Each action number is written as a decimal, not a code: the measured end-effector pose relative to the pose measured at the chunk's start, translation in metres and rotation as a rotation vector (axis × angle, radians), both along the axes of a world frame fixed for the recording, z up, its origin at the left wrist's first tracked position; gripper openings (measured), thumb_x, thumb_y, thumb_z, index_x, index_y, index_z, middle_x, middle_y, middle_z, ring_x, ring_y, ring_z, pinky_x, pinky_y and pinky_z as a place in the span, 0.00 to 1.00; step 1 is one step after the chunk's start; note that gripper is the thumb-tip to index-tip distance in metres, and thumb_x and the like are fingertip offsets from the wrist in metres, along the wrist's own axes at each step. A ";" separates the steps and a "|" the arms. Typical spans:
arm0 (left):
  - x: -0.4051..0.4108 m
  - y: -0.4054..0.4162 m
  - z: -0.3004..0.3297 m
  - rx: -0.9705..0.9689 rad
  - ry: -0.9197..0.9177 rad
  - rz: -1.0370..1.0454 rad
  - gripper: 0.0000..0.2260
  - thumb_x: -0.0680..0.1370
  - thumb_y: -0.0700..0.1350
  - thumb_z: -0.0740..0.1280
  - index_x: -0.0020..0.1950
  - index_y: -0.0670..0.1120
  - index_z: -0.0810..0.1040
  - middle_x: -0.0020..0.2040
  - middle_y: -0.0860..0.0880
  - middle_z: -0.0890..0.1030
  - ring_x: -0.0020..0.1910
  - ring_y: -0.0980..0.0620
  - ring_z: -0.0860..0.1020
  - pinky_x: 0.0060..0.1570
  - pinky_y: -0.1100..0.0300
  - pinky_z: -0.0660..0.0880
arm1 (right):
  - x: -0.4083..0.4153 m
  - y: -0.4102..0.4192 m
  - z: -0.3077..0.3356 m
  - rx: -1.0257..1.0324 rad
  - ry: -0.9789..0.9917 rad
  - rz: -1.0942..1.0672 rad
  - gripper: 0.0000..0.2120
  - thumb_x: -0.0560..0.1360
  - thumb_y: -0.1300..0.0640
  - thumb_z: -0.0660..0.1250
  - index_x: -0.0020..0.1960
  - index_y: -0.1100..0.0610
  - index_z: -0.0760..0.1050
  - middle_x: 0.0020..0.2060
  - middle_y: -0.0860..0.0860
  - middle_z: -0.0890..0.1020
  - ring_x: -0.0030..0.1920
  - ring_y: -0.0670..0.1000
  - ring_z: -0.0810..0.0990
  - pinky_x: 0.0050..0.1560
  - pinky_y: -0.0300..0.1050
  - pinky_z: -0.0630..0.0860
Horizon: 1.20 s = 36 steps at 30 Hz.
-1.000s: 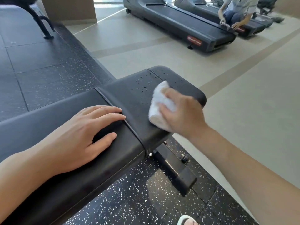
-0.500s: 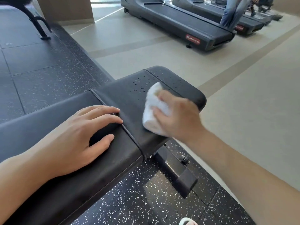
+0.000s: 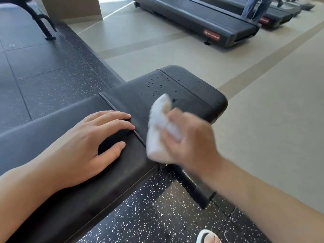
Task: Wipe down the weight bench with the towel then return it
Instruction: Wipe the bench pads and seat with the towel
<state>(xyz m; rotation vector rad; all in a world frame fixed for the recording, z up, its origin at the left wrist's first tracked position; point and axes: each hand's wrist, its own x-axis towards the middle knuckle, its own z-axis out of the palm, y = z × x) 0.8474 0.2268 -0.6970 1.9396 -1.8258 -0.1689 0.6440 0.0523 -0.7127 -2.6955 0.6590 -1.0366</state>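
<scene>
**On the bench pad, towel under the right hand**

Across the near end of the black weight bench (image 3: 184, 88), the right hand (image 3: 191, 137) grips a bunched white towel (image 3: 157, 130) — fingers curled round it, the cloth pressed onto the seat pad just beside the seam where the two pads meet. Hand and towel are blurred, so the lie of each finger cannot be made out. Beyond the towel, toward the far end of the seat pad, water droplets (image 3: 154, 86) bead on the vinyl.

The left hand (image 3: 91, 144) rests flat on the longer back pad, fingers straight and slightly spread, holding nothing; its fingertips (image 3: 129, 127) reach the seam, close to the towel but not touching it.

Under the bench runs its dark metal frame (image 3: 192, 188), above black speckled rubber flooring (image 3: 149, 216). A toe in a light sandal (image 3: 208, 237) shows at the bottom edge. Past the bench the floor turns to beige tile, and well apart stand treadmills (image 3: 210, 23) — the nearest bears a red label, and the legs of another person (image 3: 254, 7) stand on one behind it.
</scene>
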 end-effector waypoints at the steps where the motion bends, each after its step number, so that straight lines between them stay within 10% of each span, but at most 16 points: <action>1: 0.000 -0.001 0.000 0.002 -0.002 -0.010 0.18 0.80 0.56 0.62 0.70 0.58 0.76 0.74 0.64 0.71 0.76 0.57 0.69 0.76 0.53 0.65 | -0.001 0.021 -0.005 -0.005 -0.023 0.134 0.07 0.74 0.52 0.70 0.50 0.52 0.75 0.34 0.51 0.76 0.36 0.57 0.74 0.36 0.50 0.70; 4: 0.001 0.000 -0.001 0.002 -0.009 -0.020 0.19 0.80 0.55 0.62 0.71 0.58 0.76 0.74 0.63 0.72 0.76 0.57 0.69 0.76 0.58 0.63 | -0.006 0.023 -0.013 -0.075 -0.039 0.336 0.09 0.78 0.56 0.69 0.44 0.61 0.79 0.34 0.53 0.75 0.35 0.56 0.72 0.36 0.52 0.70; 11: 0.001 0.000 -0.002 -0.006 -0.004 -0.004 0.18 0.80 0.56 0.61 0.69 0.59 0.77 0.73 0.65 0.72 0.75 0.58 0.69 0.76 0.58 0.63 | -0.030 -0.081 -0.009 0.089 -0.094 -0.297 0.13 0.78 0.45 0.65 0.47 0.56 0.72 0.35 0.52 0.78 0.37 0.62 0.77 0.34 0.52 0.74; 19: -0.001 -0.002 0.000 -0.011 0.013 -0.004 0.19 0.80 0.54 0.63 0.70 0.57 0.77 0.72 0.62 0.74 0.74 0.55 0.71 0.73 0.49 0.69 | -0.005 0.037 -0.013 -0.075 -0.063 0.383 0.07 0.78 0.57 0.70 0.45 0.60 0.79 0.34 0.52 0.75 0.35 0.55 0.70 0.36 0.51 0.69; 27: -0.004 -0.005 0.011 -0.019 0.012 0.042 0.14 0.77 0.53 0.65 0.61 0.60 0.81 0.65 0.65 0.79 0.66 0.58 0.75 0.68 0.60 0.70 | 0.011 -0.074 0.023 0.132 0.116 -0.190 0.13 0.78 0.44 0.67 0.57 0.51 0.76 0.41 0.55 0.84 0.46 0.64 0.83 0.43 0.50 0.72; 31: 0.015 -0.035 0.026 -0.016 0.033 0.070 0.07 0.77 0.50 0.66 0.48 0.59 0.83 0.52 0.62 0.83 0.56 0.57 0.79 0.61 0.53 0.75 | 0.024 -0.039 0.023 0.034 0.173 -0.079 0.14 0.78 0.46 0.67 0.62 0.49 0.75 0.35 0.50 0.81 0.40 0.60 0.81 0.39 0.47 0.68; 36: 0.019 -0.041 0.001 -0.113 0.074 0.188 0.10 0.79 0.42 0.68 0.57 0.54 0.83 0.60 0.59 0.80 0.62 0.52 0.75 0.67 0.50 0.72 | 0.021 0.005 0.019 0.055 0.170 0.177 0.10 0.76 0.46 0.70 0.47 0.47 0.69 0.31 0.44 0.75 0.33 0.51 0.76 0.34 0.45 0.73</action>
